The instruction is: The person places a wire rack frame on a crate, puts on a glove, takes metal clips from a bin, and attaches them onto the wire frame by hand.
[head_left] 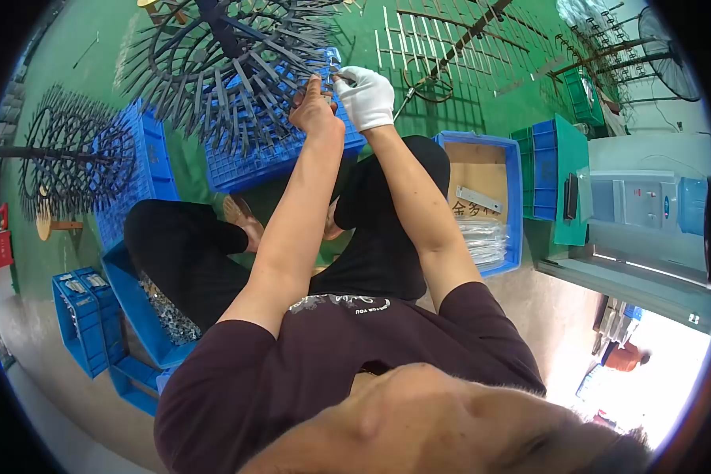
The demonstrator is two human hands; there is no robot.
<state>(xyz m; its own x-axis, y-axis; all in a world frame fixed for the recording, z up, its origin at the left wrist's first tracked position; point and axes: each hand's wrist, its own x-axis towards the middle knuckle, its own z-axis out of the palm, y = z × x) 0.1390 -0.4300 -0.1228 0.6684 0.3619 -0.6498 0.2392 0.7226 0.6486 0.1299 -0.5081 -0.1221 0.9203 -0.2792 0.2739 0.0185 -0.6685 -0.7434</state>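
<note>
My left hand (317, 112), bare, is closed at the right edge of a large dark rack (229, 79) with many flat prongs around a central post. My right hand (365, 98), in a white glove, is beside it with thumb and forefinger pinched together. Both sets of fingertips meet near the ends of the rack's prongs. A small piece seems to lie between them, too small to make out. Below the rack, an upturned blue plastic crate (253, 164) stands on the green floor in front of my knees.
Beside my right leg, a blue-rimmed bin (517, 170) holds cardboard and plastic-wrapped parts. A blue tub of small metal parts (170, 316) is at my left. Other pronged racks stand left (79, 154) and far right (458, 47). A water dispenser (636, 197) is at the right.
</note>
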